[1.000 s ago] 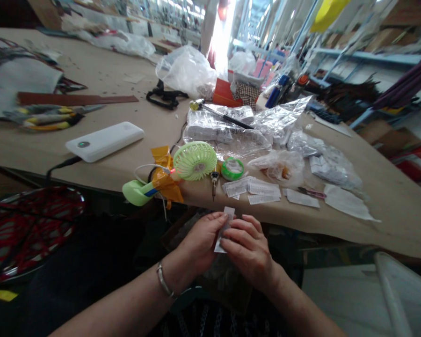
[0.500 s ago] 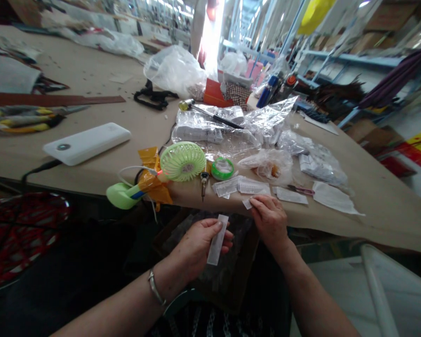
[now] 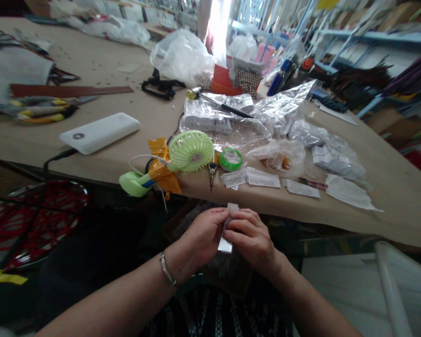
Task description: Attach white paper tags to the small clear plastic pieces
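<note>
Below the table's front edge, my left hand [image 3: 205,236] and my right hand [image 3: 252,238] meet, both closed on a narrow whitish strip [image 3: 225,245]. The strip's upper end sticks out above the fingertips and its lower end hangs between the hands. Whether there is one piece or two between my fingers, I cannot tell. On the table's edge beyond lie printed paper slips [image 3: 263,179], with another small stack [image 3: 302,188] to their right. A green tape roll [image 3: 230,159] sits behind the slips, beside a pointed metal-tipped tool [image 3: 212,177].
A green fan [image 3: 191,151] is fixed with orange tape at the table edge. A white power bank [image 3: 100,133] and pliers [image 3: 49,112] lie left. Behind are plastic bags [image 3: 228,126] and a hammer [image 3: 224,106]. Pink-handled scissors or snips [image 3: 314,183] lie right.
My right hand has left the table edge with the small piece it held and come down to my left hand. Both hands now grip at the strip. The view has shifted slightly.
</note>
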Available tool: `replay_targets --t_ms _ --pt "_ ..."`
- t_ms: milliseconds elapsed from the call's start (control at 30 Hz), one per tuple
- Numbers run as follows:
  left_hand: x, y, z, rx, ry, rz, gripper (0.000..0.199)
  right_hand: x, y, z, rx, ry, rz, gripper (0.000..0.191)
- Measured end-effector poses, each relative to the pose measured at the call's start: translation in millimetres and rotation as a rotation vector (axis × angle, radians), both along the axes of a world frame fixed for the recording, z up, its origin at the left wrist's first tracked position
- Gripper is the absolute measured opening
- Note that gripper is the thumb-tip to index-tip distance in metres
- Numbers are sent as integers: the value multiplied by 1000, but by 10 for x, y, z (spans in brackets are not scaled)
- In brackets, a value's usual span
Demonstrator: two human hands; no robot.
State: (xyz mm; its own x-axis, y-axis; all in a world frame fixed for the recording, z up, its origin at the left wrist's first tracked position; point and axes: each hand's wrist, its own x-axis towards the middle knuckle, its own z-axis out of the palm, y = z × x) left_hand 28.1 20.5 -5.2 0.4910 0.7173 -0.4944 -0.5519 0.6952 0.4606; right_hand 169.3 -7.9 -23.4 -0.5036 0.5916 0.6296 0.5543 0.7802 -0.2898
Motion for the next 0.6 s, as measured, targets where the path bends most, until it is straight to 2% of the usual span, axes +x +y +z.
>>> replay_targets --t_ms 233,333,433,500,600 --pt "-13 -31 -11 79 8 -88 11 24 -20 -39 8 -12 -50 16" --pt "11 -39 -11 61 40 -95 8 25 -62 -28 2 -36 -46 18" --pt "15 -33 -18 33 102 -110 8 175 -48 13 -14 -70 -66 22" --pt "5 -23 -26 36 165 -129 10 404 11 48 0 -67 -233 30" --pt "-3 -14 -24 48 244 -160 11 845 133 65 45 -99 -711 43"
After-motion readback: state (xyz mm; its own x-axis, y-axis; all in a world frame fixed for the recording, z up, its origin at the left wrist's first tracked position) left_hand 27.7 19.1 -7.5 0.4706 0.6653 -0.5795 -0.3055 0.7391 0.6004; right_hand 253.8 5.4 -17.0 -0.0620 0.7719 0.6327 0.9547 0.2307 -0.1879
